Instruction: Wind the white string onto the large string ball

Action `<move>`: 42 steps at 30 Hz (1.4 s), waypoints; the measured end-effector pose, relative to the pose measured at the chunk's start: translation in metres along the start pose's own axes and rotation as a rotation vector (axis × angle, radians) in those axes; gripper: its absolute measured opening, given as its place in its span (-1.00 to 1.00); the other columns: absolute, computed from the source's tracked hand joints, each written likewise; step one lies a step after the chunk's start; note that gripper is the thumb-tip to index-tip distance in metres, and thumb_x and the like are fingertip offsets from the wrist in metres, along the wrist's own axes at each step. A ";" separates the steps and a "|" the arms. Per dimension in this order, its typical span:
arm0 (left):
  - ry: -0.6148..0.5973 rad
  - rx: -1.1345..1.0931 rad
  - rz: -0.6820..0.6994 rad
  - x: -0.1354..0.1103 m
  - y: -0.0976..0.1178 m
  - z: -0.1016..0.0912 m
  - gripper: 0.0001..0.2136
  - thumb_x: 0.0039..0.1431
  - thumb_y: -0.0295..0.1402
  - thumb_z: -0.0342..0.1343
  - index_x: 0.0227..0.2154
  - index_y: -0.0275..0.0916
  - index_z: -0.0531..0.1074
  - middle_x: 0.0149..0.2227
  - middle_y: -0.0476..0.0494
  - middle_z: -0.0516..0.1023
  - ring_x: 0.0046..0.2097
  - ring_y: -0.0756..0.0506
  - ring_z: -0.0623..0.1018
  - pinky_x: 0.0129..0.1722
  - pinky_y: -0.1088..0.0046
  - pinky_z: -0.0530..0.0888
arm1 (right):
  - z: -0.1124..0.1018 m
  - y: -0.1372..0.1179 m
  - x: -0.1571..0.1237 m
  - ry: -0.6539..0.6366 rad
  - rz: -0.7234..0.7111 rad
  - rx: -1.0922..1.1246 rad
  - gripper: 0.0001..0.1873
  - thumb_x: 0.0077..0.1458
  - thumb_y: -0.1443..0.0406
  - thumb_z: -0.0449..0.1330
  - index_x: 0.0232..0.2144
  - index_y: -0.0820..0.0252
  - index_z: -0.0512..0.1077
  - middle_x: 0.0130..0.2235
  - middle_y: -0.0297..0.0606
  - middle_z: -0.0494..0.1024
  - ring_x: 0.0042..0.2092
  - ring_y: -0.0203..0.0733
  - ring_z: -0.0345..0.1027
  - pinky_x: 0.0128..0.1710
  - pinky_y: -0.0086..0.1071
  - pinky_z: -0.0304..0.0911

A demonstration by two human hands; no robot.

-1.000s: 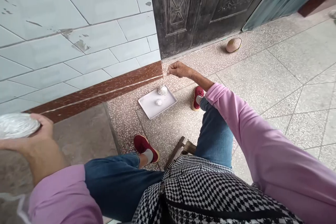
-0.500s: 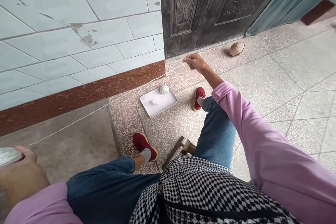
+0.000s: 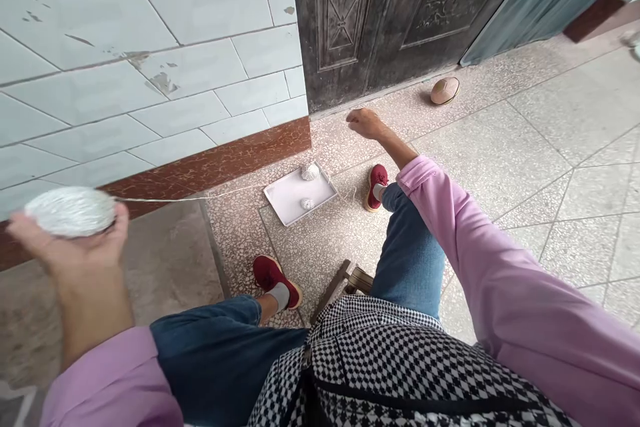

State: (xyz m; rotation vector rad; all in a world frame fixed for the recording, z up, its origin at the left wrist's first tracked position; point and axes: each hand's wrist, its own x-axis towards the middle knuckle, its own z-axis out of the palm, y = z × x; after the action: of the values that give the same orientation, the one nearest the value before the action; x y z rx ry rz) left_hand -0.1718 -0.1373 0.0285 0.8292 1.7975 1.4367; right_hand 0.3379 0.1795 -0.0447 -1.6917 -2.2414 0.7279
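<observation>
At the left, my left hand [image 3: 85, 257] cups a large flattened ball of white yarn [image 3: 71, 211], its fingers around the underside and edge. A thin strand of yarn [image 3: 165, 199] runs from this ball rightward, in front of the wall base, towards the tray. My right hand [image 3: 366, 124] is held out near the foot of the door with curled, closed fingers; whether yarn is between them cannot be made out. Below it on the floor lies a pale shallow tray [image 3: 287, 199] with two small balls of white yarn, the bigger ball [image 3: 311, 171] and the smaller ball [image 3: 307, 204].
A tiled wall [image 3: 200, 80] with a red-brown base stands ahead, beside a dark carved door [image 3: 380, 27]. A brownish rounded object [image 3: 445, 90] lies by the door under a blue-grey curtain [image 3: 520, 13]. My red shoes flank the tray, and a wooden stool [image 3: 360, 279] shows beneath me.
My left hand has risen and come further into view with the large yarn ball. The strand no longer visibly reaches my right hand. The smaller ball in the tray has shifted, and loose yarn shows beside the tray.
</observation>
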 end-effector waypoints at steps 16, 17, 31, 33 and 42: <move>-0.250 -0.633 -0.021 0.008 -0.021 0.231 -0.33 0.19 0.17 0.70 0.07 -0.22 0.62 0.15 -0.34 0.82 0.28 -0.39 0.71 0.20 0.03 0.80 | 0.110 -0.137 -0.027 -0.404 -0.431 0.977 -0.51 0.36 0.68 0.35 0.21 0.25 0.71 0.19 -0.12 0.90 0.30 -0.02 0.79 0.27 -0.28 0.84; -0.257 -0.633 -0.005 0.009 -0.022 0.235 -0.33 0.22 0.19 0.69 0.09 -0.21 0.63 0.15 -0.34 0.82 0.31 -0.41 0.71 0.21 0.01 0.80 | 0.109 -0.138 -0.032 -0.434 -0.370 1.001 -0.50 0.34 0.67 0.35 0.21 0.24 0.69 0.15 -0.13 0.90 0.24 -0.02 0.81 0.12 -0.34 0.86; -0.316 -0.648 -0.046 0.006 -0.015 0.264 -0.35 0.15 0.18 0.74 0.03 -0.16 0.64 0.15 -0.34 0.85 0.43 -0.51 0.70 0.31 -0.10 0.81 | 0.068 -0.117 -0.046 -0.200 0.005 1.153 -0.76 0.62 0.61 0.25 0.05 0.21 0.49 -0.28 -0.38 0.72 -0.37 -0.36 0.59 -0.49 -0.67 0.31; -0.329 -0.633 -0.074 0.004 -0.012 0.263 -0.32 0.12 0.18 0.75 0.04 -0.16 0.65 0.16 -0.35 0.85 0.43 -0.53 0.70 0.31 -0.13 0.81 | 0.062 -0.110 -0.043 -0.151 -0.041 1.174 -0.80 0.65 0.57 0.27 0.09 0.20 0.49 -0.22 -0.35 0.75 -0.33 -0.35 0.61 -0.47 -0.64 0.32; -0.512 -0.581 -0.053 0.009 -0.020 0.260 -0.26 0.21 0.27 0.72 0.13 -0.23 0.71 0.16 -0.43 0.82 0.21 -0.43 0.76 -0.03 0.15 0.81 | 0.070 -0.090 -0.034 -0.416 -0.363 1.056 -0.58 0.36 0.60 0.36 0.19 0.30 0.63 0.06 -0.20 0.86 -0.04 -0.23 0.68 -0.19 -0.58 0.57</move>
State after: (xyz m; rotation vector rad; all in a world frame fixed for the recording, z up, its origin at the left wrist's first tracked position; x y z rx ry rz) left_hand 0.0358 0.0083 -0.0333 0.7408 0.9444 1.4382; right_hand 0.2402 0.1115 -0.0532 -0.6422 -1.6993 1.8248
